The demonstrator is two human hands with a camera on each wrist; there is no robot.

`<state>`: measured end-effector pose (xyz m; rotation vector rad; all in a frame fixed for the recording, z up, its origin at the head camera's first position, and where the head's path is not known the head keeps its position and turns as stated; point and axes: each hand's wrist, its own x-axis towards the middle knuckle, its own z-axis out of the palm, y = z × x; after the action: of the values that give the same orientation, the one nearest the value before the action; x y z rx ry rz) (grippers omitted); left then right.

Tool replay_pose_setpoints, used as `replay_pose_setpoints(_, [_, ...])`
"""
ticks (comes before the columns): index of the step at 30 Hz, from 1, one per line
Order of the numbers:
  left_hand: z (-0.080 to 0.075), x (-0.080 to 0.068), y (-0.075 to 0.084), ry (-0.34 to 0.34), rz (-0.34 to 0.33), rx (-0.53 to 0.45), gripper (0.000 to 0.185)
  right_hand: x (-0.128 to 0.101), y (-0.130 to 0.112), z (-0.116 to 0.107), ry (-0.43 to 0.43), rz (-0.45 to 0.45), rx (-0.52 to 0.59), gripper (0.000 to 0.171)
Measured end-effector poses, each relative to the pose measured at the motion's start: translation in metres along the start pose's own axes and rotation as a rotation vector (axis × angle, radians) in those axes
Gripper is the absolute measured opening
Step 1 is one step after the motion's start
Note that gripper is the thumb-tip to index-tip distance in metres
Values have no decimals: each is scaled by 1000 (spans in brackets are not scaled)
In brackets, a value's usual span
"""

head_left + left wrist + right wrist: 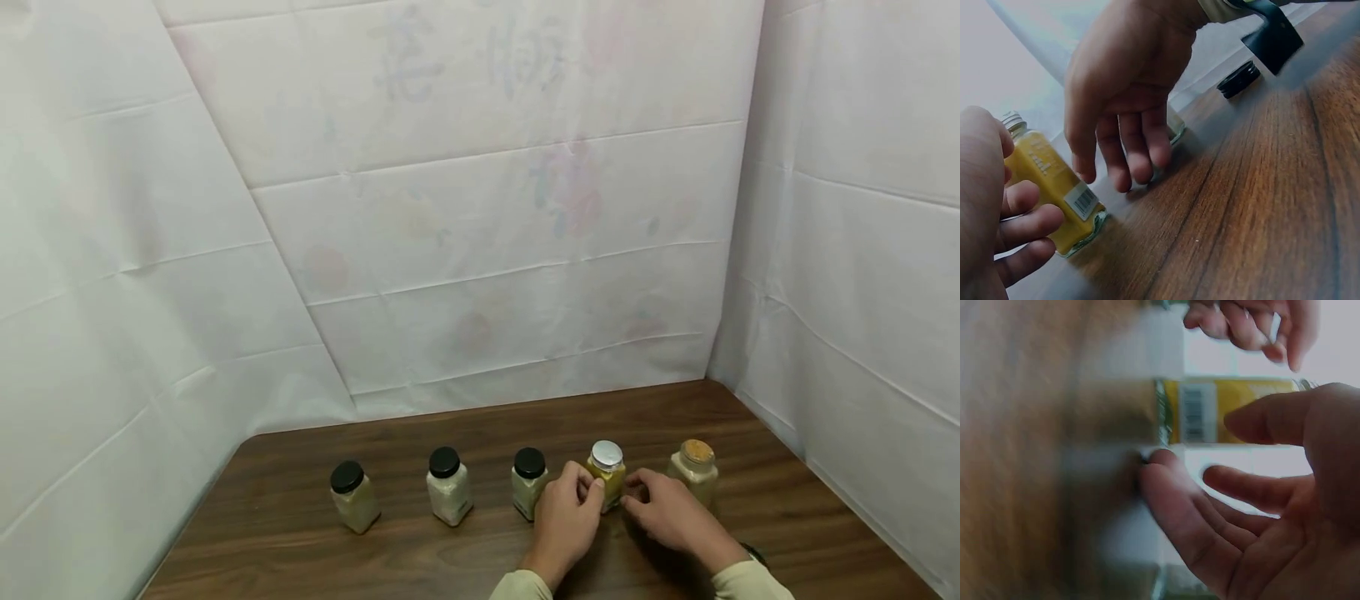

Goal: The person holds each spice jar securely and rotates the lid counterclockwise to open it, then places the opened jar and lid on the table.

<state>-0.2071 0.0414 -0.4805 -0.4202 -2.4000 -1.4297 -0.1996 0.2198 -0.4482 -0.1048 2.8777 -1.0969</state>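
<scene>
A glass jar of yellow contents with a silver lid (607, 455) stands upright on the table between both hands. My left hand (564, 517) is on its left side, fingers loosely bent; in the right wrist view a gap shows between that left hand (1250, 325) and the jar (1194, 412). On the other side is my right hand (671, 508), fingers relaxed and spread from the thumb. The right thumb (1266, 419) overlaps the jar's yellow face in the right wrist view. A barcode label (1082, 200) shows low on the jar.
Three black-lidded jars (356, 497) (449, 487) (529, 483) stand in a row to the left. A cork-topped jar (693, 473) stands behind the right hand. The brown wooden table (285, 550) is bordered by white cloth walls (480, 250).
</scene>
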Motion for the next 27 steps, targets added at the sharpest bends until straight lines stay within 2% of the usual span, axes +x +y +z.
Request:
replay_pose_setpoints(3, [1, 0, 0, -19, -26, -29, 15, 2, 0, 5, 24, 5, -17, 38])
replay_pose_setpoints(6, [0, -2, -1, -40, -59, -57, 15, 1, 3, 12, 31, -1, 30, 44])
replay_pose_setpoints(13, [4, -2, -4, -50, -68, -51, 24, 0, 10, 19, 63, -27, 128, 48])
replay_pose_setpoints(17, [7, 0, -3, -50, -69, -60, 29, 2, 12, 15, 53, -19, 125, 51])
replay_pose_setpoints(22, [7, 2, -2, -73, -82, -89, 46, 5, 13, 13, 55, -34, 107, 51])
replay_pose_setpoints(24, [6, 2, -2, -79, -88, -88, 51, 6, 13, 13, 40, -41, 119, 51])
replay_pose_setpoints(27, [6, 2, -3, -79, -83, -87, 53, 8, 14, 11, -26, -59, 177, 52])
